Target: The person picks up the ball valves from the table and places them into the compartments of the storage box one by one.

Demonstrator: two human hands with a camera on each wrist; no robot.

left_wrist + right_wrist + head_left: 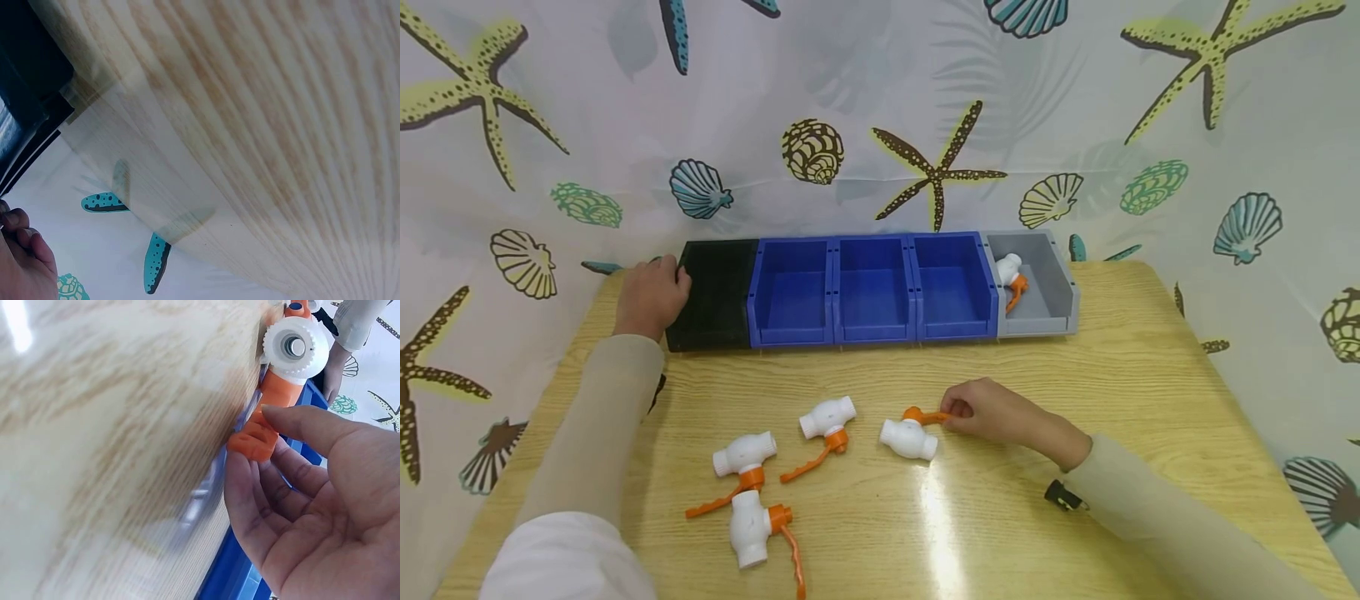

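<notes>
My right hand (988, 410) pinches the end of the orange handle (253, 440) of a white ball valve (908, 439), thumb on one side and fingers on the other. The valve's round white end (295, 347) faces the camera in the right wrist view. At the far left, my left hand (653, 293) grips the left rim of a black bin (713, 292). Its curled fingers (31, 240) show beside the dark bin edge in the left wrist view.
Left of the held valve lie three more ball valves: one (827, 417) alone, another (745, 454) close behind a third (749, 529). Three blue bins (872, 332) and a grey bin (1037, 325) continue the row; a ball valve (1009, 271) lies in the grey one. Patterned cloth (880, 83) hangs behind.
</notes>
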